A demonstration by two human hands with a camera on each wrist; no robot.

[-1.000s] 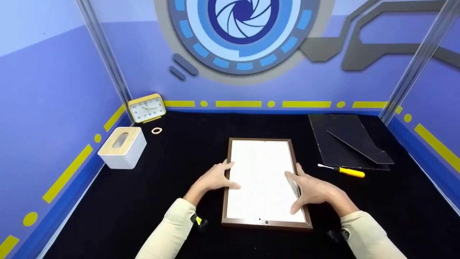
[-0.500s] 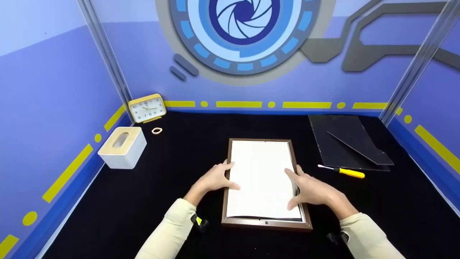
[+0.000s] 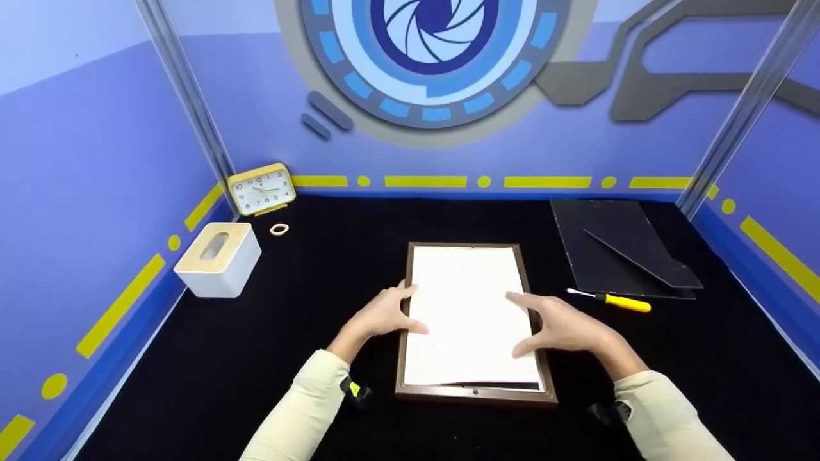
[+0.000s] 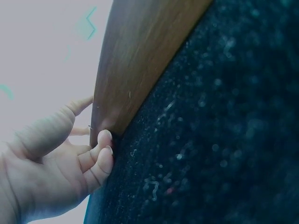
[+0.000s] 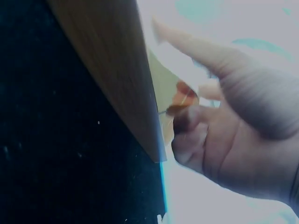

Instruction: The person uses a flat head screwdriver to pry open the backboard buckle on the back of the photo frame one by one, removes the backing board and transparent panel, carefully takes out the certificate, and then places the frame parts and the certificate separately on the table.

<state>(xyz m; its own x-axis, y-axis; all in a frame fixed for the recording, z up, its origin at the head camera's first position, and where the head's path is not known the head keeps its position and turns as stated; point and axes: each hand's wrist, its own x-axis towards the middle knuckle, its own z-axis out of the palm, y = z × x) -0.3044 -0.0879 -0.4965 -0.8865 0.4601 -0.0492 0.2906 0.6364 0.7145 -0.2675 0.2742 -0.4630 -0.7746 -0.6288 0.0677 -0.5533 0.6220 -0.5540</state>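
I see a big black tabletop (image 3: 269,358) with a brown picture frame (image 3: 402,358) lying flat in the middle, close to me. A white sheet (image 3: 467,301) lies inside it, and its near edge sits a bit short of the frame's bottom rail, so a dark gap shows there. My hands are apart, one on each long side. My left hand (image 3: 383,315) rests on the left rail, fingers tucked at its outer edge. My right hand (image 3: 558,328) has its fingers spread on the sheet's right side. I think I am setting the sheet in place. Next it needs a gentle, even slide to sit square. The black backing board (image 3: 608,243) and the yellow screwdriver (image 3: 618,301) lie to the right.
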